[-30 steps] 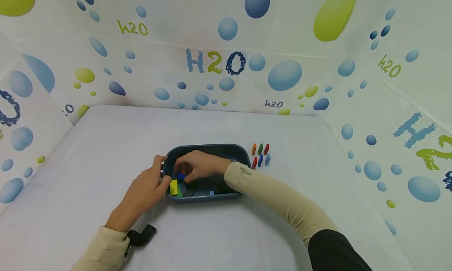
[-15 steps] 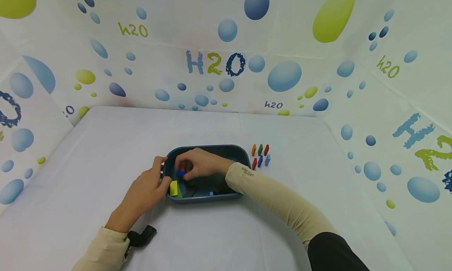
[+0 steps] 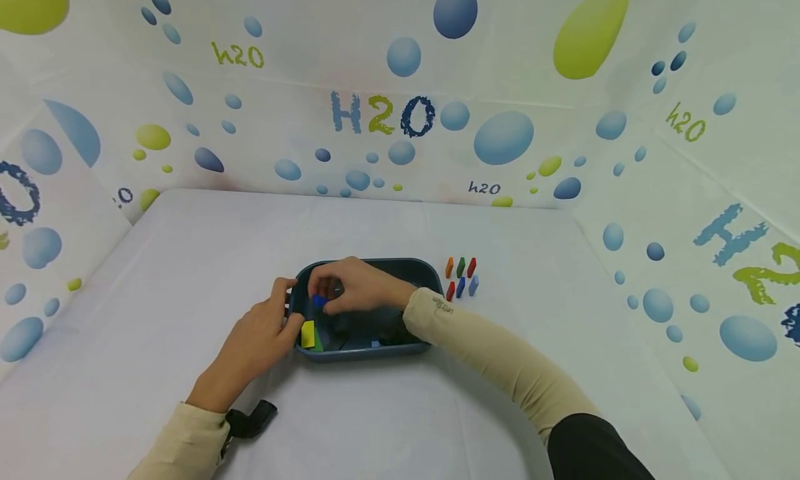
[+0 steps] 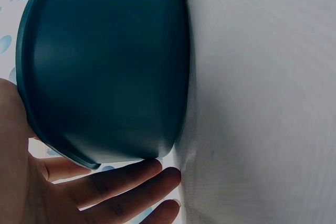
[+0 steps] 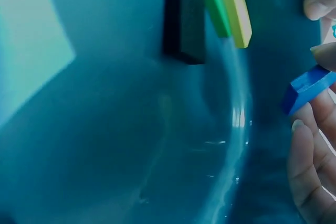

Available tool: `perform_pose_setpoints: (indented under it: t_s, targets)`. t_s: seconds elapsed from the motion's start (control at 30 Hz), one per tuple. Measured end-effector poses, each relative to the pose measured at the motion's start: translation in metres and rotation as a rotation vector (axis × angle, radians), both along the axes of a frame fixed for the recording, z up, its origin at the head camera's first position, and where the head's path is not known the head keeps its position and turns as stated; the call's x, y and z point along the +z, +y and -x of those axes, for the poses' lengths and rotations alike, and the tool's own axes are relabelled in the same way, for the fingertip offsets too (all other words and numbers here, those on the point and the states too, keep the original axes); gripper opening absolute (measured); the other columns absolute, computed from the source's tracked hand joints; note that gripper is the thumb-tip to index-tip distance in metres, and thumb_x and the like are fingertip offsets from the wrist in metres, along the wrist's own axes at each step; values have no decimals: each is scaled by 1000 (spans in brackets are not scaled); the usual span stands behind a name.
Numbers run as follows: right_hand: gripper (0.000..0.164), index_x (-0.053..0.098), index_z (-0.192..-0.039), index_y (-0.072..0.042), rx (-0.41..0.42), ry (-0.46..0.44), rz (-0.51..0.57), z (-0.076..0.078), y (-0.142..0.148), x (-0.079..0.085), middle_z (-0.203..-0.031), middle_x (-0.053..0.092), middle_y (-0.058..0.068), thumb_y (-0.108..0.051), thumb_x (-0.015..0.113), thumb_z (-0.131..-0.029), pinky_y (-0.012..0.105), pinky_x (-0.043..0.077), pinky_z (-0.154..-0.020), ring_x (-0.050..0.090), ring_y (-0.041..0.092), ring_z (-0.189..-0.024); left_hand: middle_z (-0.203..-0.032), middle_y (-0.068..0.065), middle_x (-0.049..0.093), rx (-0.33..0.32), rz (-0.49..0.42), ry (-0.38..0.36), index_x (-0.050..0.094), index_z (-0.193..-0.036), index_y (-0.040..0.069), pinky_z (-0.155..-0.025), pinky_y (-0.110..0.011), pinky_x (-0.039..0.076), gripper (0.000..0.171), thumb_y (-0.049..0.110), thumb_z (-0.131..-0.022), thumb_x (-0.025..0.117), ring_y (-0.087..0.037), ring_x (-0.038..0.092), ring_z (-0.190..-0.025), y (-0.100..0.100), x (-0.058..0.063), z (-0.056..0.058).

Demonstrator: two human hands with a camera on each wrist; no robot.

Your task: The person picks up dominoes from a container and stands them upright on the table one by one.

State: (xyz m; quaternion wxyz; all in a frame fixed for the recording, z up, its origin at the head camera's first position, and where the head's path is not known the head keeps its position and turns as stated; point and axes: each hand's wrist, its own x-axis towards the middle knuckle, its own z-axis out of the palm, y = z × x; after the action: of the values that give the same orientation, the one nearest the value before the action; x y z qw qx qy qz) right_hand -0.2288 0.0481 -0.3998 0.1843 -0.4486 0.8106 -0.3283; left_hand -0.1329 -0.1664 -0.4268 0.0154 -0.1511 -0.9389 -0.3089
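Observation:
My right hand (image 3: 362, 285) is inside the dark teal plastic tub (image 3: 369, 356), pinching a small blue block (image 5: 310, 87) between thumb and fingers. In the right wrist view the block is tilted, its free end pointing into the tub. At the tub's left end, my left hand (image 3: 256, 327) grips the rim; the left wrist view has the fingers (image 4: 123, 182) along the outside wall. Close to the left thumb, a yellow block (image 3: 308, 333) leans beside a green block (image 5: 218, 6) in the tub. Next to them lies a black block (image 5: 186, 24).
Right of the tub, small upright blocks stand in two rows: orange (image 3: 449, 267), green (image 3: 461, 267) and red (image 3: 471, 267) behind, red (image 3: 451, 290), blue (image 3: 460, 287) and light blue (image 3: 473, 285) in front. A black wrist device (image 3: 253, 419) sticks out from the left cuff.
My right hand has risen slightly toward the tub's far side, carrying the blue block up with it. The left hand keeps its place on the tub.

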Motion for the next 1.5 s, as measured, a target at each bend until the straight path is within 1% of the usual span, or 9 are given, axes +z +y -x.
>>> perform_pose_setpoints:
  t_s: [0.07,0.3,0.5,0.7,0.93,1.07,1.2,1.4,1.5]
  targets:
    - [24,67,-115,-11,-2,-4,22,0,1,2,-104,69,2,-7,76,-92,20,54,-86,63,11,-94,-102,-20,72,-3,-2,0,36,-146,0,-57,-32,45,52,14,-98,51,-16,55,-64,0,0,0]
    - [24,68,-114,-10,0,-54,109,0,6,11,-101,67,3,-5,76,-91,23,57,-83,62,12,-92,-117,-27,71,-3,-4,-6,37,-146,-1,-61,-33,48,52,15,-99,52,-18,62,-73,-1,3,0]
    - [25,68,-115,-7,-11,-81,173,-5,14,21,-102,68,4,-5,76,-91,27,59,-82,64,13,-93,-121,-28,71,1,4,2,38,-146,-1,-68,-41,57,52,15,-99,53,-25,69,-85,0,2,-1]
    - [27,68,-117,-3,-11,-77,229,-10,23,31,-104,69,6,-4,75,-91,29,60,-82,65,12,-94,-121,-28,70,6,17,-2,38,-146,-1,-71,-45,58,53,17,-99,53,-27,69,-87,1,4,0]
    - [27,67,-116,-1,-24,-44,279,-15,33,36,-105,70,7,-5,74,-90,39,62,-83,65,11,-94,-120,-28,70,4,16,3,38,-146,-1,-71,-45,58,53,16,-98,53,-28,69,-88,0,2,-1]
    - [26,68,-115,-3,-53,-9,315,-19,39,34,-106,71,7,-7,74,-89,36,62,-82,64,10,-93,-122,-29,70,6,20,2,37,-147,-1,-70,-43,56,54,16,-98,53,-27,68,-87,1,2,-1]
    - [26,68,-115,-5,-75,17,348,-24,45,32,-106,71,6,-8,74,-90,30,60,-81,64,11,-93,-126,-31,68,14,20,-9,36,-148,-1,-71,-44,57,55,16,-98,53,-29,70,-89,1,2,-2]
    - [27,68,-116,-3,-107,38,377,-31,54,32,-106,71,7,-10,74,-90,30,60,-80,64,12,-92,-129,-32,66,25,23,-30,34,-149,-2,-70,-44,56,57,16,-98,52,-29,69,-88,2,4,-2]
    - [27,68,-116,-3,-129,38,381,-34,59,33,-107,71,8,-9,74,-90,30,60,-80,64,12,-93,-130,-32,65,28,24,-32,33,-149,-2,-72,-44,57,57,16,-98,51,-30,69,-90,2,3,-1]
